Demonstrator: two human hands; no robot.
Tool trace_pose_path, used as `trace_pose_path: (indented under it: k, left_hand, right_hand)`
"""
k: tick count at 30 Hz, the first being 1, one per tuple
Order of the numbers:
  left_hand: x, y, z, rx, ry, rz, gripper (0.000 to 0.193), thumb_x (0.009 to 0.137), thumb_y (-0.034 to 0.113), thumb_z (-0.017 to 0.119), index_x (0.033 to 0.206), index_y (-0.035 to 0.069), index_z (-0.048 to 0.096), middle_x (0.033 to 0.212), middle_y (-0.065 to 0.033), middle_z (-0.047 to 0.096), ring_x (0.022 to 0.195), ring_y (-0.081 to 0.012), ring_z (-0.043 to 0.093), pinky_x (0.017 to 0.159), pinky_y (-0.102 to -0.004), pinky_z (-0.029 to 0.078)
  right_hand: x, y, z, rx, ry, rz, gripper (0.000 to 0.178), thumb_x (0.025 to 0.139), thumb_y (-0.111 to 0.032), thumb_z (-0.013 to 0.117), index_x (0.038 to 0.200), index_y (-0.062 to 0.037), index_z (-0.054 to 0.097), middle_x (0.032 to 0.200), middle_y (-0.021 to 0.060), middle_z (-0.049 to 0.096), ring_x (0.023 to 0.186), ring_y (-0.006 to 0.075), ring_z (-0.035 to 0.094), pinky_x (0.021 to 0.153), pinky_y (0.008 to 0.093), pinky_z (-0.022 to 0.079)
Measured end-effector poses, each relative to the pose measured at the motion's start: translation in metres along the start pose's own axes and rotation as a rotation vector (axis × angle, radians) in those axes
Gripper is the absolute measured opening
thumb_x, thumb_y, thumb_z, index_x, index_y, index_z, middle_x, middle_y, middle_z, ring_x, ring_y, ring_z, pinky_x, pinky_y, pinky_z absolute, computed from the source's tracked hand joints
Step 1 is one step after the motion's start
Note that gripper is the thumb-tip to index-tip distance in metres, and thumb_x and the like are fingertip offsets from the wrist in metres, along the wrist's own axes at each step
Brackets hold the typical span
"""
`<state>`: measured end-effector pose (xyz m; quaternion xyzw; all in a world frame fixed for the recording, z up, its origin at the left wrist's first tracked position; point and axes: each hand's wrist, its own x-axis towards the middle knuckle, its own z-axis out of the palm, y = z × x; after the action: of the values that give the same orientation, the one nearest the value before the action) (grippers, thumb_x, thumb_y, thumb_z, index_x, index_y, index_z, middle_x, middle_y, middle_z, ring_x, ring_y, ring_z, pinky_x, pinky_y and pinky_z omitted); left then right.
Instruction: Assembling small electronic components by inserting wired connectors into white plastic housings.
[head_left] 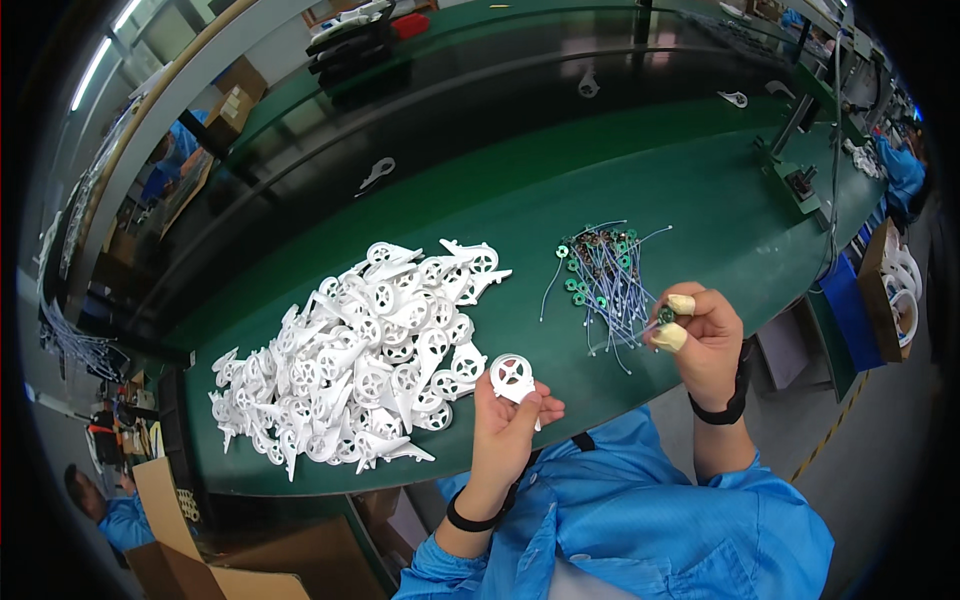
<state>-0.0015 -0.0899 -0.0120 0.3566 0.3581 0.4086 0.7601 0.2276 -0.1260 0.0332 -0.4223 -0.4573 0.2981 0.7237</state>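
My left hand point(505, 428) grips a white plastic part point(512, 377) with a round, spoked ring, held just above the table's near edge. To the right, my right hand point(710, 350) pinches a small round green circuit board point(665, 316) between thumb and index finger, both wearing pale yellow finger cots. Any wire on that board is hard to make out. A large heap of similar white plastic parts point(370, 352) lies left of my left hand. Beyond my hands, nearer the right one, is a tangled pile of green boards with thin bluish-grey wires point(615, 285).
Behind the green table point(540, 205) runs a dark conveyor belt point(480, 125) carrying a few scattered white parts. A green bench fixture point(800, 185) stands at the far right. An open cardboard box point(165, 510) is below left, a blue bin point(852, 310) at right. Other people sit at the left.
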Motion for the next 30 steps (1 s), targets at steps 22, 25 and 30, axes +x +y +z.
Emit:
trace_pose_path:
  k: [22, 25, 30]
  left_hand:
    - [-0.009, 0.004, 0.008, -0.049, -0.035, 0.01, 0.044, 0.094, -0.004, 0.043, 0.131, 0.007, 0.022, 0.098, -0.016, 0.059, 0.079, -0.023, 0.064, 0.071, -0.0366, 0.057]
    - [-0.009, 0.005, 0.008, -0.075, -0.037, 0.006, 0.044, 0.094, -0.004, 0.044, 0.131, 0.007, 0.023, 0.097, -0.016, 0.058, 0.079, -0.0232, 0.064, 0.071, -0.0365, 0.056]
    - [-0.01, 0.005, 0.009, -0.08, -0.044, -0.004, 0.043, 0.094, -0.002, 0.045, 0.13, 0.009, 0.024, 0.097, -0.0154, 0.058, 0.08, -0.0236, 0.063, 0.071, -0.0368, 0.055]
  right_hand:
    - [-0.039, 0.018, 0.035, -0.208, -0.253, -0.272, 0.028, 0.071, 0.001, 0.079, 0.093, -0.0017, 0.061, 0.094, 0.0143, 0.063, 0.081, 0.0217, 0.065, 0.066, 0.0295, 0.054]
    - [-0.04, 0.019, 0.032, -0.241, -0.244, -0.28, 0.027, 0.071, 0.001, 0.079, 0.092, -0.0021, 0.062, 0.095, 0.0138, 0.064, 0.081, 0.0216, 0.065, 0.066, 0.0292, 0.054]
    - [-0.042, 0.017, 0.028, -0.331, -0.278, -0.344, 0.029, 0.069, -0.001, 0.08, 0.093, -0.003, 0.063, 0.096, 0.0128, 0.064, 0.081, 0.0221, 0.065, 0.067, 0.0294, 0.053]
